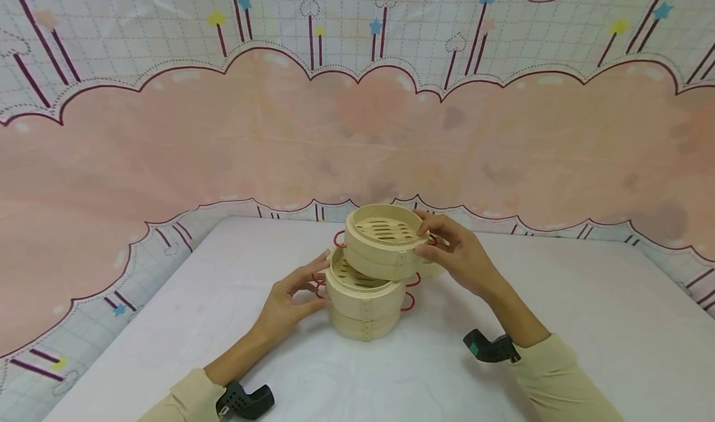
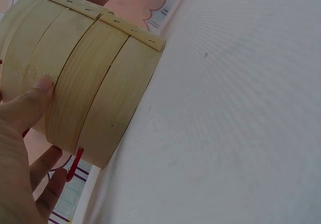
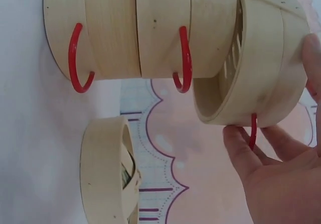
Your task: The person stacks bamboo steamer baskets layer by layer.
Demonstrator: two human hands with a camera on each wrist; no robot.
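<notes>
Two bamboo steamer baskets (image 1: 365, 316) with red loop handles stand stacked on the table. My left hand (image 1: 293, 295) holds this stack at its left side; in the left wrist view the thumb (image 2: 35, 98) lies against the bamboo wall. My right hand (image 1: 460, 254) grips an upper steamer basket (image 1: 382, 257) by its right rim and wall. That basket sits tilted and off-centre over the stack, so part of the slatted floor below shows. The right wrist view shows a gap between the upper basket (image 3: 266, 58) and the stack (image 3: 160, 23) beneath.
Behind the stack on the right lies another round bamboo piece (image 1: 431, 270), mostly hidden in the head view; its woven inside (image 3: 128, 171) shows in the right wrist view. White cloth covers the table (image 1: 223, 273). A patterned curtain (image 1: 335, 136) hangs behind it.
</notes>
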